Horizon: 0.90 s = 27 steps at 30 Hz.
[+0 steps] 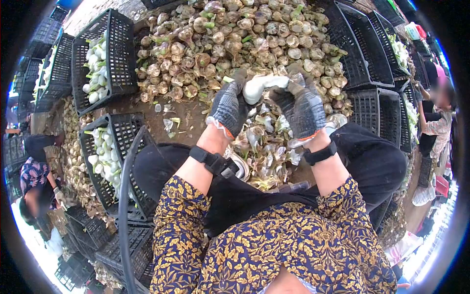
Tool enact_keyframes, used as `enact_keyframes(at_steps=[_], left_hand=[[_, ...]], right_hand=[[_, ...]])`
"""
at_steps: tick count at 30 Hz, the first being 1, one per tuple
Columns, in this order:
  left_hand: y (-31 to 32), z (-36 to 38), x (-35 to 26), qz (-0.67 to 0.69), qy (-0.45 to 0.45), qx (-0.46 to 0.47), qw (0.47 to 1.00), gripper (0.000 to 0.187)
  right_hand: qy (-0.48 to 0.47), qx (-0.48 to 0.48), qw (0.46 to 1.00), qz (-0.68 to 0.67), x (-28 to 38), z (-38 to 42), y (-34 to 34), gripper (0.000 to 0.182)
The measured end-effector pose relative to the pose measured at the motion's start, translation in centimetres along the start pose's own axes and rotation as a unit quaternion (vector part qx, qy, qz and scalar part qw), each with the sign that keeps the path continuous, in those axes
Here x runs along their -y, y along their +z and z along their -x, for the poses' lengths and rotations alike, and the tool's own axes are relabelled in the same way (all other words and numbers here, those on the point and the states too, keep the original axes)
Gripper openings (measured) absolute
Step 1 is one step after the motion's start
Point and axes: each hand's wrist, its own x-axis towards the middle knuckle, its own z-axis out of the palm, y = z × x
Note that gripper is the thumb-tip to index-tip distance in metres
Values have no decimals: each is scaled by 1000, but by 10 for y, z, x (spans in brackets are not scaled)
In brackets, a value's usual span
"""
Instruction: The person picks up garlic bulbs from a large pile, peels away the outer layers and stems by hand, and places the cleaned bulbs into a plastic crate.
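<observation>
Both my hands wear grey-black knitted gloves and meet above the ground in front of my lap. My left hand is closed around a white garlic bulb, with a cut pale-green stem end poking out at its left side. From the bulb, a smooth white part stretches right into the fingers of my right hand, which pinch its far end. Beneath my hands lies a scatter of papery garlic skins. Just beyond them rises a large pile of brown, unpeeled garlic bulbs.
Black plastic crates with white garlic stand at left, one upper and one lower. More black crates line the right. A dark curved bar rises near my left leg. A person works at far left, another at far right.
</observation>
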Motion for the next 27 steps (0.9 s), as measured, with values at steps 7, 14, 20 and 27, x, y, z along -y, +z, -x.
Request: enact_keyframes(at_steps=[7, 14, 20, 27], left_hand=[[-2, -3, -11, 40, -7, -116, 992, 29], [6, 5, -9, 28, 6, -117, 993, 23], [-25, -5, -12, -93, 75, -34, 992, 24], [-10, 84, -126, -253, 298, -90, 916, 30]], right_hand=[[40, 143, 988, -47, 34, 11, -6, 26], [-178, 128, 779, 588, 1, 11, 0, 34], [-110, 347, 748, 555, -12, 16, 22, 18], [64, 291, 814, 498, -24, 29, 3, 27]])
